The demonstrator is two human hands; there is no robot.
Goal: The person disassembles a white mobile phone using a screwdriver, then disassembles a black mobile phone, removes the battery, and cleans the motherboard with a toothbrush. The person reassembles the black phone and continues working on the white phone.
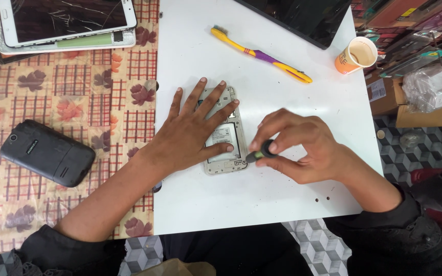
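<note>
An opened phone (227,134) with its back cover off lies on the white board (262,194), its inner frame and battery bay showing. My left hand (193,130) lies flat over it, fingers spread, pressing it down. My right hand (297,148) pinches a small screwdriver (262,152) with a dark handle. Its tip points at the phone's lower right corner.
A yellow and purple toothbrush (262,54) lies at the back of the board, next to a paper cup (356,55) at the right edge. A black phone (47,152) rests on the patterned cloth at left. Cracked white tablets (65,23) are stacked at top left. A dark screen (303,18) sits at the back.
</note>
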